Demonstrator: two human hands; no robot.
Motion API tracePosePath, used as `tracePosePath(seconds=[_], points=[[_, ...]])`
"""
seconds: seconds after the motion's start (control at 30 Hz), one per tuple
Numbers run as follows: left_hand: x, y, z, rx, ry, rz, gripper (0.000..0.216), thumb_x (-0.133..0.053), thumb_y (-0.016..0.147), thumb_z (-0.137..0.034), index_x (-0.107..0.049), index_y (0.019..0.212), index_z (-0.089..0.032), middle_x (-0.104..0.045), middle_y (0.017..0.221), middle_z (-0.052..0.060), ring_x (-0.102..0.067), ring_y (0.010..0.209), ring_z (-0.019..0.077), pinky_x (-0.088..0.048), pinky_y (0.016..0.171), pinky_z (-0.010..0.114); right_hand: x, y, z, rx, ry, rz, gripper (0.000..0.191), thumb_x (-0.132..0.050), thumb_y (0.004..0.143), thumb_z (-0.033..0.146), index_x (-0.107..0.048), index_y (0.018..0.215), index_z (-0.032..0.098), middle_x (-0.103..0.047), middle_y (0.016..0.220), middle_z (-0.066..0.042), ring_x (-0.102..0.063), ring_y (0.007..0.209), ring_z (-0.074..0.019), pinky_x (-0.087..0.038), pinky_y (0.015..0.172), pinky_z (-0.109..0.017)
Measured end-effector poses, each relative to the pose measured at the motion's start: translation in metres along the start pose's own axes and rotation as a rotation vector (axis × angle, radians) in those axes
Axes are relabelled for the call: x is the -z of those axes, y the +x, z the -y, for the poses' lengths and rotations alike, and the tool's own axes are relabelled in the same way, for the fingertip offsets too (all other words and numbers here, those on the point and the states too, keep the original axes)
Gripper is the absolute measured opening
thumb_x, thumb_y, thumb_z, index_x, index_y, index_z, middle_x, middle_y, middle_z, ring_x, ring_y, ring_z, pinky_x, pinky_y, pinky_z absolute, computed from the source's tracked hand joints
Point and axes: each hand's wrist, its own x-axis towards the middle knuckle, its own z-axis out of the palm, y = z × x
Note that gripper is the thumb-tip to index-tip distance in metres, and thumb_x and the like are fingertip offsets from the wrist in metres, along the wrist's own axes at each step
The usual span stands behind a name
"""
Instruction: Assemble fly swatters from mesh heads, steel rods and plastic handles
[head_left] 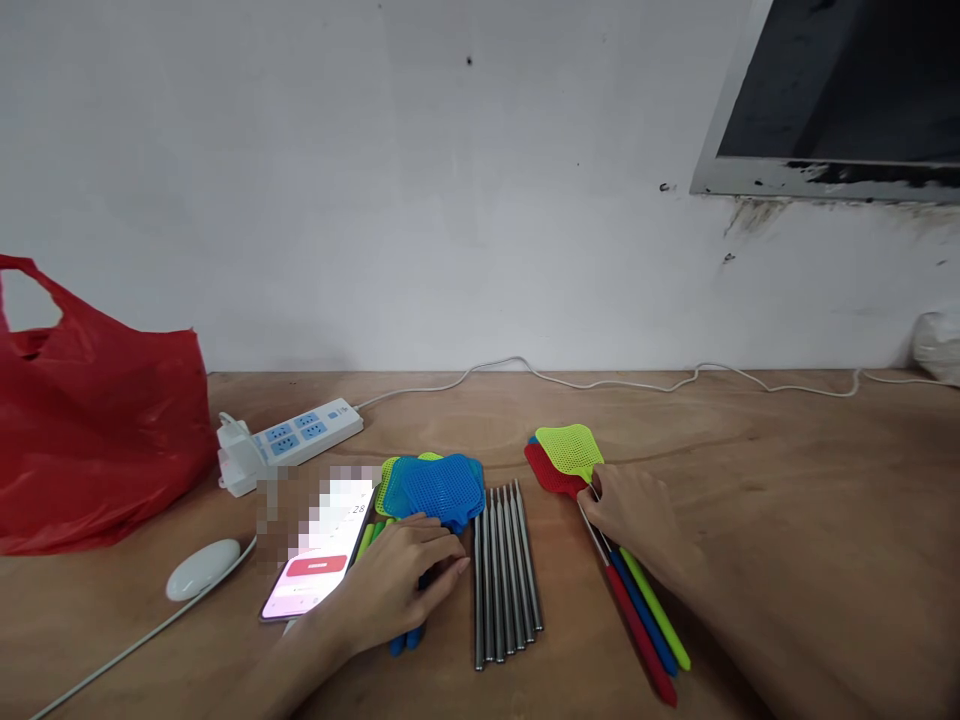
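My left hand (409, 580) lies over a pile of fly swatters. Its fingers bend loosely, and the thumb is apart from them. Under it are blue fly swatters (444, 488), with yellow-green ones partly covered below. Most of their shafts are hidden by the hand. At the right, my right hand (630, 510) pinches the neck of a yellow-green fly swatter (571, 450). This one overlaps a red fly swatter (551, 470) and a mostly covered blue one, whose blue handle (646, 610) shows. Between my hands lie several metal rods (506, 580), side by side.
A lit phone (319, 560) lies left of the pile. Behind it is a white power strip (307, 432), its cable running along the wall. A white mouse-shaped device (202, 570) with a cord and a red plastic bag (97, 430) are at the left of the wooden table (810, 500).
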Motion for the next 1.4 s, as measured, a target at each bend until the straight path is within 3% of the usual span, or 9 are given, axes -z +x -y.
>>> tracePosePath(seconds=[0.13, 0.23, 0.4, 0.53, 0.6, 0.8, 1.0, 1.17, 1.4], points=[[-0.001, -0.002, 0.001, -0.005, 0.002, -0.01, 0.026, -0.042, 0.102, -0.025, -0.064, 0.087, -0.02, -0.07, 0.083, 0.004, -0.062, 0.079, 0.0209, -0.041, 0.073, 0.032, 0.006, 0.008, -0.002, -0.047, 0.21, -0.039, 0.027, -0.063, 0.069, 0.022, -0.042, 0.053, 0.023, -0.05, 0.052, 0.0, -0.049, 0.055, -0.0183, -0.018, 0.056, -0.031], [0.0, -0.002, 0.0, 0.005, -0.004, -0.025, 0.027, -0.043, 0.101, -0.026, -0.064, 0.086, -0.02, -0.069, 0.082, 0.004, -0.061, 0.078, 0.0209, -0.041, 0.072, 0.032, 0.011, 0.013, -0.001, -0.061, 0.467, -0.043, 0.027, -0.062, 0.074, 0.035, -0.044, 0.057, 0.024, -0.046, 0.049, 0.004, -0.045, 0.051, -0.0154, -0.024, 0.052, -0.028], [0.002, -0.002, -0.004, 0.034, -0.091, -0.069, 0.027, -0.045, 0.101, -0.03, -0.064, 0.084, -0.02, -0.067, 0.079, 0.003, -0.06, 0.078, 0.0205, -0.041, 0.07, 0.03, 0.007, 0.004, 0.016, -0.093, 0.889, -0.001, 0.036, -0.049, 0.084, 0.057, -0.054, 0.071, 0.023, -0.055, 0.059, 0.003, -0.043, 0.046, -0.0129, -0.031, 0.045, -0.026], [0.004, -0.002, -0.008, 0.096, -0.253, -0.095, 0.035, -0.04, 0.103, -0.037, -0.065, 0.086, -0.021, -0.066, 0.079, 0.002, -0.06, 0.075, 0.018, -0.04, 0.068, 0.028, 0.002, -0.013, 0.034, -0.217, 1.52, 0.2, 0.03, -0.077, 0.073, 0.048, -0.066, 0.073, 0.021, -0.068, 0.07, 0.0, -0.054, 0.054, -0.0109, -0.039, 0.047, -0.022], [0.005, -0.002, -0.011, 0.139, -0.32, -0.098, 0.042, -0.033, 0.105, -0.041, -0.065, 0.086, -0.021, -0.065, 0.078, 0.0, -0.059, 0.073, 0.0169, -0.04, 0.07, 0.029, 0.002, -0.02, 0.042, -0.242, 1.662, 0.289, 0.027, -0.085, 0.069, 0.042, -0.071, 0.075, 0.02, -0.072, 0.076, -0.003, -0.063, 0.065, -0.0128, -0.046, 0.055, -0.021], [0.004, -0.002, -0.013, 0.237, -0.394, -0.07, 0.039, -0.04, 0.101, -0.051, -0.063, 0.091, -0.022, -0.059, 0.07, -0.003, -0.052, 0.068, 0.0155, -0.038, 0.065, 0.026, 0.0, -0.034, 0.054, -0.208, 1.735, 0.389, 0.025, -0.087, 0.07, 0.039, -0.077, 0.081, 0.019, -0.075, 0.085, -0.005, -0.064, 0.072, -0.0141, -0.05, 0.065, -0.024], [0.001, 0.003, -0.014, 0.218, -0.555, -0.042, 0.042, -0.036, 0.101, -0.053, -0.055, 0.083, -0.021, -0.044, 0.064, -0.005, -0.041, 0.06, 0.0129, -0.032, 0.056, 0.024, -0.005, -0.034, 0.052, -0.188, 1.728, 0.162, 0.024, -0.091, 0.062, 0.036, -0.076, 0.074, 0.021, -0.07, 0.082, -0.002, -0.056, 0.068, -0.013, -0.049, 0.064, -0.026], [-0.003, 0.007, -0.016, 0.236, -0.751, 0.03, 0.048, -0.034, 0.1, -0.061, -0.044, 0.075, -0.021, -0.035, 0.059, -0.008, -0.032, 0.051, 0.0104, -0.026, 0.048, 0.023, -0.009, -0.032, 0.051, -0.2, 1.757, 0.107, 0.024, -0.092, 0.06, 0.033, -0.077, 0.073, 0.02, -0.069, 0.078, -0.003, -0.055, 0.067, -0.0129, -0.048, 0.062, -0.025], [-0.004, 0.001, -0.018, 0.26, -0.72, 0.003, 0.045, -0.034, 0.101, -0.057, -0.043, 0.074, -0.022, -0.037, 0.063, -0.006, -0.037, 0.056, 0.0121, -0.032, 0.052, 0.023, -0.008, -0.032, 0.052, -0.184, 1.707, 0.268, 0.027, -0.091, 0.062, 0.038, -0.078, 0.075, 0.019, -0.069, 0.077, -0.003, -0.058, 0.066, -0.0133, -0.047, 0.056, -0.024]])
